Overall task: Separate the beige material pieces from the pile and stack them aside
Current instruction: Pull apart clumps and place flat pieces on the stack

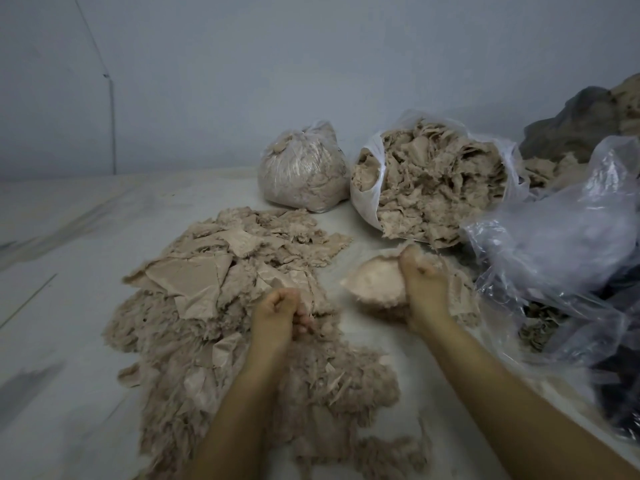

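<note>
Beside the pile, just to its right, the right hand grips a pale beige piece on top of a small stack. Left hand at the pile's right edge, fingers curled into the fluff; what it pinches cannot be told. Likely best: lay the piece flat and square on the stack, then tease out one backed piece, not a clump

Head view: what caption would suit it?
Left hand digs into the beige pile while right hand grips a separated piece.
</note>
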